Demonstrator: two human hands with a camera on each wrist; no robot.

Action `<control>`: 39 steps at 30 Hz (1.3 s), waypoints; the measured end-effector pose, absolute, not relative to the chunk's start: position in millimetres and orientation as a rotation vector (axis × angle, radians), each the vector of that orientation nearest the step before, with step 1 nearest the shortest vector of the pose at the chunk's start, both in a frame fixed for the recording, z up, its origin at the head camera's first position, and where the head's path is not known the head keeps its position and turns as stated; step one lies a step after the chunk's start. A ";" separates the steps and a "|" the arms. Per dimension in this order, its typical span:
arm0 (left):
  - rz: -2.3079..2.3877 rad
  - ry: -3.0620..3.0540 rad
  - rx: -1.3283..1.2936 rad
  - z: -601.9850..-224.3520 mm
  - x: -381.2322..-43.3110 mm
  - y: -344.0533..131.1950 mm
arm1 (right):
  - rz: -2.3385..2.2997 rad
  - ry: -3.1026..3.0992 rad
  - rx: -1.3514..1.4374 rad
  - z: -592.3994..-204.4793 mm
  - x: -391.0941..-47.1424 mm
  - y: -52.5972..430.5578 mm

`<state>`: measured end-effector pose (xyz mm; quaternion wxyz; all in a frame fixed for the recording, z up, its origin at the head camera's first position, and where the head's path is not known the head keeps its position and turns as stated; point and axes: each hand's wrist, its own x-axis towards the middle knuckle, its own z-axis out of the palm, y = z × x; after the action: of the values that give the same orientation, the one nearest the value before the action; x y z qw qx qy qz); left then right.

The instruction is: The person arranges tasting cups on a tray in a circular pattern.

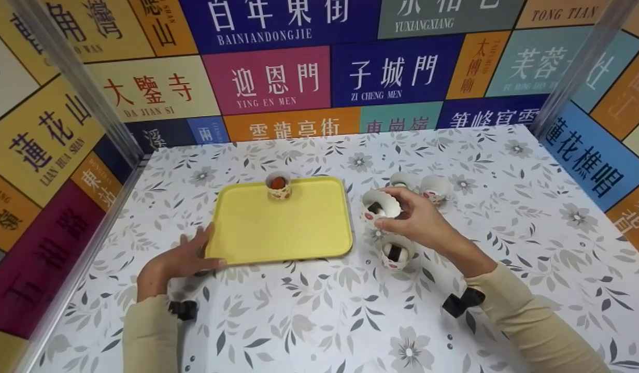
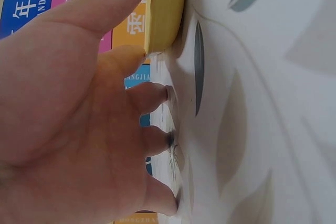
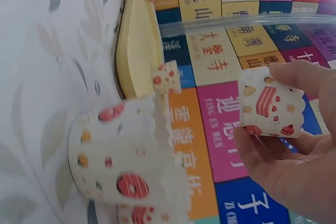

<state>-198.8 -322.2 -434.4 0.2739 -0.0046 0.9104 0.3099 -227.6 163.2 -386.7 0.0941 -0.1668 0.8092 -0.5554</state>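
Observation:
My right hand (image 1: 425,220) pinches a patterned paper baking cup (image 1: 368,217) between thumb and fingers, raised off the table in the right wrist view. A white piece with a black strip, like a rice ball (image 1: 376,208), sits inside it. My left hand (image 1: 187,255) spreads around the near left corner of a yellow tray (image 1: 280,225), thumb at the front edge and forefinger at the left side. In the left wrist view, the other fingertips rest on the table. On the tray's far edge area stands another baking cup (image 1: 280,195) holding something orange-red.
Nearer me than the held cup stands a baking cup (image 1: 389,263) with a similar black-banded piece. Two more cups, one behind the right fingers (image 1: 400,177) and one farther right (image 1: 437,185), stand on the floral tablecloth (image 1: 309,321). Sign-covered panels (image 1: 267,77) enclose the table's back and sides.

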 end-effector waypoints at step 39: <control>0.838 2.438 -0.056 -435.2 -199.3 -322.2 | -1.540 2.312 -0.210 -405.5 -262.1 64.2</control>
<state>-199.3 -322.2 -435.2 0.2780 -0.0207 0.9082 0.3121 -262.1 64.2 -405.5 0.1769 -0.0742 0.8168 -0.5441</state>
